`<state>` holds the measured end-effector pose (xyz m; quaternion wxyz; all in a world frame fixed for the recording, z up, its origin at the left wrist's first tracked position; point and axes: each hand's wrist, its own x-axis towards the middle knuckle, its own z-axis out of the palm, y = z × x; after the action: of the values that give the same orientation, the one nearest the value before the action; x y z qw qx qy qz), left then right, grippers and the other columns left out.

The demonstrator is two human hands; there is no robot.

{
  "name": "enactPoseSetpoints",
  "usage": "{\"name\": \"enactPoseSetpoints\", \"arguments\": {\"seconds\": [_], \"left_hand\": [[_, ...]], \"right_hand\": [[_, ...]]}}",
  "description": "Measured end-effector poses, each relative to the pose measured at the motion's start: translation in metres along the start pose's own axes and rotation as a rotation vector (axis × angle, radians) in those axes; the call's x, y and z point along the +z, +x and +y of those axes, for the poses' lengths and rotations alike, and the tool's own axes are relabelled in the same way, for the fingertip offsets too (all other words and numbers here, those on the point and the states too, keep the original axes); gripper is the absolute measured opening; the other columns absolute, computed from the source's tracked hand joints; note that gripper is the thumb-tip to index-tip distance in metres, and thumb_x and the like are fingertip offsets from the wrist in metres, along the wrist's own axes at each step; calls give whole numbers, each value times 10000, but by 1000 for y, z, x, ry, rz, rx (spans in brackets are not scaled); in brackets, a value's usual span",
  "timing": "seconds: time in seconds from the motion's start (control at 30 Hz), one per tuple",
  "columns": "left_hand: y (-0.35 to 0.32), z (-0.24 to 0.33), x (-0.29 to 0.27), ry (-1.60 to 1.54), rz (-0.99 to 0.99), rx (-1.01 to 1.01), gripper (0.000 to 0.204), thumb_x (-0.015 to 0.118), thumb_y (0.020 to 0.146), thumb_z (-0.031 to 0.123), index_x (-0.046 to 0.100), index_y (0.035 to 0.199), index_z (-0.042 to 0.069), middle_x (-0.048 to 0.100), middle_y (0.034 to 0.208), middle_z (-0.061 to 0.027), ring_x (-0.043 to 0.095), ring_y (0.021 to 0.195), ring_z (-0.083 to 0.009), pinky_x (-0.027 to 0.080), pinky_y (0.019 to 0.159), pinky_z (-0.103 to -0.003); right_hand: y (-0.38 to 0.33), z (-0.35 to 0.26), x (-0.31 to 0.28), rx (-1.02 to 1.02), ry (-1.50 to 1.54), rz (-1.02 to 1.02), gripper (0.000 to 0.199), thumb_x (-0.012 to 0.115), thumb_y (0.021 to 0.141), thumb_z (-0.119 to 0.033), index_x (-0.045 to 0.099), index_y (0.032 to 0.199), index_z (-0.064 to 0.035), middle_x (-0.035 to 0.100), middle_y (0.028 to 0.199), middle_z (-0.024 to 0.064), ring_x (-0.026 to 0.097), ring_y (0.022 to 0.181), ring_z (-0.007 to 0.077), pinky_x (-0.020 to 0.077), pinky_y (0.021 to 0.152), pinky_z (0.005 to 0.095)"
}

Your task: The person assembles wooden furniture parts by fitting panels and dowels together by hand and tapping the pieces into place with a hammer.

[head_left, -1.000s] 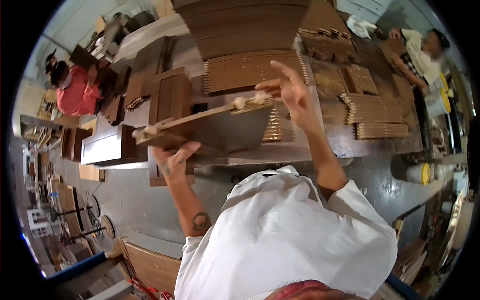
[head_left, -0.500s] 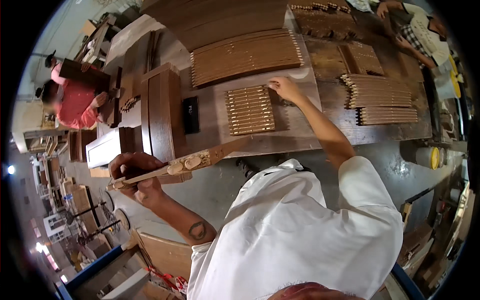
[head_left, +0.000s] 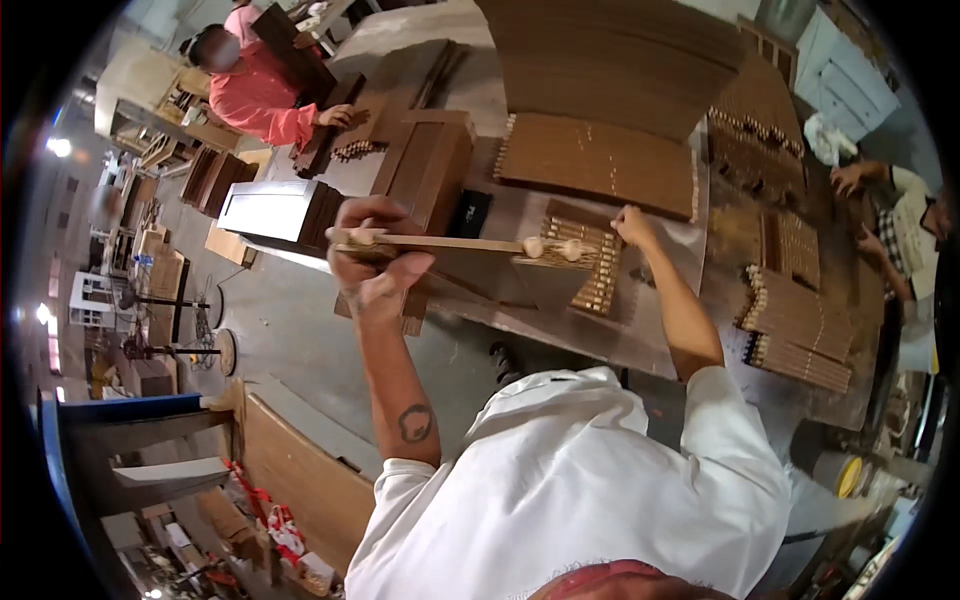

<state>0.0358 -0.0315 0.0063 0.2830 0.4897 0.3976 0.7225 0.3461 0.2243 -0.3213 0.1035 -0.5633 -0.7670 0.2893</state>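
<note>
My left hand is closed around one end of a light wooden strip with round dowel pegs, held level above the workbench edge. My right hand reaches onto the bench and touches a small stack of brown wooden pieces with pegged edges. Behind that stack lies a large brown panel with pegs along its edges. My white-sleeved arms come in from the lower edge.
A long workbench carries stacks of brown pegged panels. A person in a pink shirt works at the far left end, another person at the right. Dark wooden boxes stand on the bench; grey floor lies below.
My left hand has lifted the pegged strip from low at the left up toward the bench. My right hand has stayed on the small stack of pegged pieces.
</note>
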Motion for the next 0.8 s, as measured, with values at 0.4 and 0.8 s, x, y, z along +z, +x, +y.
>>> {"name": "enactPoseSetpoints", "arguments": {"seconds": [0.4, 0.8], "left_hand": [[6, 23, 14, -40, -6, -143, 466, 831, 570, -2, 553, 943, -11, 589, 792, -53, 560, 621, -83, 461, 506, -178], [19, 18, 21, -107, 18, -198, 382, 797, 653, -30, 525, 922, -15, 587, 744, -48, 583, 650, -103, 489, 533, -184]], "right_hand": [[-144, -212, -278, -362, -18, 738, 329, 554, 934, -231, 421, 1216, -126, 659, 886, 113, 654, 818, 325, 511, 711, 421], [-222, -401, -289, -765, 1131, 218, 489, 545, 945, -326, 425, 1224, 56, 588, 726, 110, 606, 597, 160, 490, 503, 258]]}}
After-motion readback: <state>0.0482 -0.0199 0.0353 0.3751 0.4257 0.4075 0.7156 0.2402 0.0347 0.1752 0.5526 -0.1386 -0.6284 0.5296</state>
